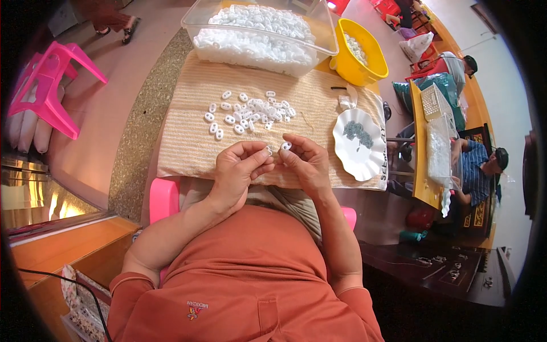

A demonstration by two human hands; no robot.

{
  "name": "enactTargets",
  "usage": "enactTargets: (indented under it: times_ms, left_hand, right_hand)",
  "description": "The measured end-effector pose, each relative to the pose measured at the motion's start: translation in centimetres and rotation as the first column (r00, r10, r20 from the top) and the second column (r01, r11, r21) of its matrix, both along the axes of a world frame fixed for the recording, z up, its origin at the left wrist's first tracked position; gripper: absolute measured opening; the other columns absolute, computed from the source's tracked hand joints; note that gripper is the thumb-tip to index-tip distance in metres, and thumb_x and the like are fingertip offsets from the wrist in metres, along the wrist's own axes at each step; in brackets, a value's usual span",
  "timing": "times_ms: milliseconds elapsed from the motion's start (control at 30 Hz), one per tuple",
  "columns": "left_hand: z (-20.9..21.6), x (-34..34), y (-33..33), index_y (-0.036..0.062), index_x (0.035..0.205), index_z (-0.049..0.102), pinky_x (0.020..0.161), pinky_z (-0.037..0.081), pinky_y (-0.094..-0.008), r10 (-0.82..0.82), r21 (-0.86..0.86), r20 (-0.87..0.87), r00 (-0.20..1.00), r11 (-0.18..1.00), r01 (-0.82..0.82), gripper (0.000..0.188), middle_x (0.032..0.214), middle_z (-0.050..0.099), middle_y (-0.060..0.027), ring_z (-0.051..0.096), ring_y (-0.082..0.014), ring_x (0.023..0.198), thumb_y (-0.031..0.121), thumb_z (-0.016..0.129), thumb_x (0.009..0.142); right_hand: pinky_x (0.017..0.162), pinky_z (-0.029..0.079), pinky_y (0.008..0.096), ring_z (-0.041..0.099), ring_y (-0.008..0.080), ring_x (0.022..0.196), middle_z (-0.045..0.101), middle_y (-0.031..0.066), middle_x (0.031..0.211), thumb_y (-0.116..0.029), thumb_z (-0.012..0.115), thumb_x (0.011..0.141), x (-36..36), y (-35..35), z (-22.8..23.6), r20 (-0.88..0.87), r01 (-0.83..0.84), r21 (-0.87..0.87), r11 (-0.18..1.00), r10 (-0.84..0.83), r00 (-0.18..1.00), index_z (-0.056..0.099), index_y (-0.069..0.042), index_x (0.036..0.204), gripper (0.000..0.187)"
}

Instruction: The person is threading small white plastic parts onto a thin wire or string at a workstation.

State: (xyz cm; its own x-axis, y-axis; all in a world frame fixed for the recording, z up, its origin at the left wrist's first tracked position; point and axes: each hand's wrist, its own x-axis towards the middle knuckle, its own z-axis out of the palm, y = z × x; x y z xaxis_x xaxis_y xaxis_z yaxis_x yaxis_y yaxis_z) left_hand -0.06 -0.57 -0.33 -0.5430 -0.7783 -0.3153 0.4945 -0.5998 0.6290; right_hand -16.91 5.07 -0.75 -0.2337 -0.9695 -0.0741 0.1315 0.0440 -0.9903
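Note:
Above the near edge of a striped cloth (188, 154), my two hands face each other a short way apart. My left hand (236, 169) is closed, pinching a small pale ring-shaped piece (268, 151) between thumb and forefinger; its exact kind is too small to tell. Between the thumb and fingers of my right hand (310, 166) is a small white oval piece with two holes (285, 146). Just beyond them, a loose pile of similar white two-hole pieces (259, 109) lies on the cloth. Right of the pile, a white wavy-rimmed plate (364, 165) bears small dark grey-green bits (357, 134).
A clear plastic bin (256, 67) full of white pieces stands at the table's far side, beside a yellow tub (373, 71). Pink stools (57, 85) stand on the left. At right, a person in a striped shirt (476, 171) sits by another table (424, 154).

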Motion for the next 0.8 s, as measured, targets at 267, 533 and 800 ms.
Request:
enactTargets:
  times_ms: [267, 533, 800]
  left_hand:
    - [-0.04, -0.01, 0.01, -0.0007, 0.1, 0.06, 0.071, 0.055, -0.0241, -0.01, 0.003, 0.003, 1.0, 1.0, 0.01, 0.013, 0.089, 0.063, -0.0068, 0.063, -0.0128, 0.078, 0.001, 0.062, 0.087]
    - [0.09, -0.01, 0.05, -0.0006, 0.099, 0.061, 0.071, 0.056, -0.0241, -0.008, 0.003, 0.006, 1.0, 1.0, 0.008, 0.012, 0.088, 0.063, -0.0067, 0.064, -0.0131, 0.078, 0.001, 0.061, 0.087]
    - [0.24, -0.02, 0.1, -0.0008, 0.099, 0.061, 0.071, 0.056, -0.0244, -0.011, 0.004, 0.008, 1.0, 1.0, 0.011, 0.013, 0.088, 0.063, -0.0063, 0.064, -0.0128, 0.078, 0.001, 0.062, 0.087]
  right_hand:
    - [0.071, 0.053, 0.0241, 0.062, 0.0106, 0.079, 0.065, 0.0073, 0.09, -0.001, 0.061, 0.088, 0.14, -0.11, -0.11, -0.024, 0.018, -0.019, 1.0, -0.019, 1.0, 0.057, 0.004, 0.114, 0.026]
    - [0.068, 0.054, 0.0254, 0.062, 0.0115, 0.073, 0.065, 0.007, 0.086, -0.003, 0.061, 0.089, 0.23, 0.01, 0.23, -0.018, 0.025, -0.028, 0.999, -0.025, 1.0, 0.058, 0.004, 0.107, 0.02]
    - [0.065, 0.052, 0.0237, 0.062, 0.0107, 0.072, 0.066, 0.0062, 0.084, -0.009, 0.06, 0.091, 0.15, -0.09, 0.01, -0.026, 0.067, -0.061, 0.996, -0.069, 0.997, 0.06, 0.003, 0.105, 0.018]
